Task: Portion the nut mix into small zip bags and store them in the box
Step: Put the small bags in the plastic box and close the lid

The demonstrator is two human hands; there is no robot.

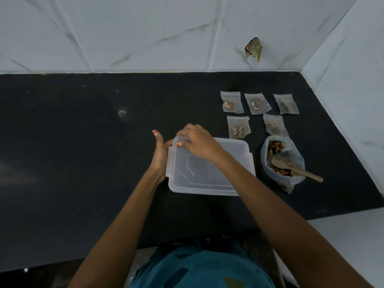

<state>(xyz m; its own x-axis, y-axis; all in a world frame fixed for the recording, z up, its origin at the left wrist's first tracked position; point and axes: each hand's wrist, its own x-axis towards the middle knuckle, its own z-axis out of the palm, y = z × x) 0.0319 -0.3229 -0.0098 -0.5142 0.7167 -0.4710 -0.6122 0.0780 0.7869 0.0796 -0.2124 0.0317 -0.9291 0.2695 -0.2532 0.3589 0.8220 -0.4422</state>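
At the box's (187, 189) far-left corner, right grip (196, 142) closes on the lid (187, 169); beside it, left grip (161, 151) clasps the box wall.

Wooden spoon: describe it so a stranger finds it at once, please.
On the black counter, right of the clear box, sits an open bag of nut mix. The wooden spoon lies in it, handle sticking out rightward; it is the only utensil.

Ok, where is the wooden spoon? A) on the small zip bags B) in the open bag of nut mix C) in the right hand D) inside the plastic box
B: the wooden spoon rests in the open bag of nut mix, handle poking out; the left hand and right hand are on the plastic box.
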